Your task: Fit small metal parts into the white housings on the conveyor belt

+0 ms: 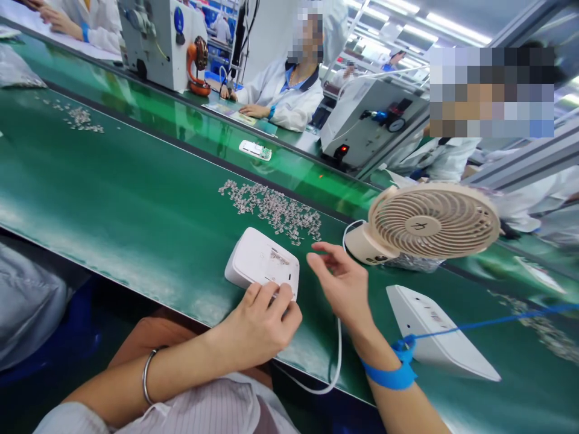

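Resting on the near edge of the green counter [113, 199], the left hand [260, 325] curls its fingers over the near side of a white housing [260, 262], apparently steadying it flat; the right hand [341, 280] hovers just beside it, fingers loose and slightly spread, grasping nothing that shows; a blue wrist strap [391, 374] circles that wrist, its cord running toward the right edge; a heap of small metal parts [271, 208] lies just beyond the housing, within easy reach; a beige desk fan [429, 223] stands toward the far edge; a second white housing [438, 334] lies at the right.
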The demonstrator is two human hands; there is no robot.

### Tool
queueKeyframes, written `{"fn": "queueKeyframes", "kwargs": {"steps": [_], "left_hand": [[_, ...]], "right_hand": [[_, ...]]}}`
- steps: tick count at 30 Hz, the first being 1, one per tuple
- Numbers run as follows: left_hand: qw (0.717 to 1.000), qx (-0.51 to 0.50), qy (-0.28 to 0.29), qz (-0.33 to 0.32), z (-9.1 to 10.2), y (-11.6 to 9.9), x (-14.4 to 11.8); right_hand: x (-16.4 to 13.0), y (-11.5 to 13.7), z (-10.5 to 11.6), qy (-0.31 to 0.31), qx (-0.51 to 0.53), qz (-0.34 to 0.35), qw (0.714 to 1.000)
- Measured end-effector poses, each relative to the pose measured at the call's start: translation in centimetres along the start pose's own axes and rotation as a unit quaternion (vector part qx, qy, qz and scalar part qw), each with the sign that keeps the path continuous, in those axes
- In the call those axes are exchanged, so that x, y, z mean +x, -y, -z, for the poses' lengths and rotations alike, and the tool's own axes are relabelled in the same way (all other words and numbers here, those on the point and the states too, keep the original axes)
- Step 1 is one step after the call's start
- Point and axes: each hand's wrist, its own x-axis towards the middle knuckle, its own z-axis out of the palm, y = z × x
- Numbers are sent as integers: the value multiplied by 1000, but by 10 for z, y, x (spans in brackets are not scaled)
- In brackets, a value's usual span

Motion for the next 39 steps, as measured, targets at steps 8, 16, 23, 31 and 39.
{"fn": "queueKeyframes", "kwargs": {"steps": [8, 16, 23, 31, 39], "left_hand": [[981, 92, 64, 158, -3, 29, -6], [929, 114, 117, 332, -3, 87, -11], [972, 86, 61, 212, 6, 60, -13], [997, -66, 48, 8, 11, 31, -17], [998, -36, -6, 53, 5, 30, -20]], "right_hand": [[-17, -25, 83, -238, -248, 22, 939], [-56, -75, 162, -135, -409, -312, 847], [-73, -42, 140, -159, -288, -133, 935], [-50, 27, 37, 213, -119, 136, 960], [43, -43, 2, -28, -190, -18, 981]]}}
